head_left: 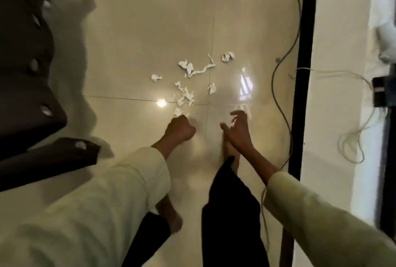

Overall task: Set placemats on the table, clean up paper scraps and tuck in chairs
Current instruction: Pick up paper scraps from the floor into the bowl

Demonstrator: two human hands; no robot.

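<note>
Several torn white paper scraps (188,82) lie scattered on the glossy cream floor tiles (139,52) ahead of me. My left hand (181,128) is curled into a tight fist at the near edge of the scatter, and a white paper scrap (179,112) sticks out at the top of the fist. To the right of it, my right hand (237,129) hovers over the floor with its fingers spread and loosely bent. It holds nothing that I can make out. Both sleeves are pale green.
Dark chairs (30,78) with light studs crowd the left side, and one dark chair part (53,155) reaches toward my left arm. A black upright frame (304,73) and loose cables (282,99) run along the right by a white wall. My bare feet stand below my hands.
</note>
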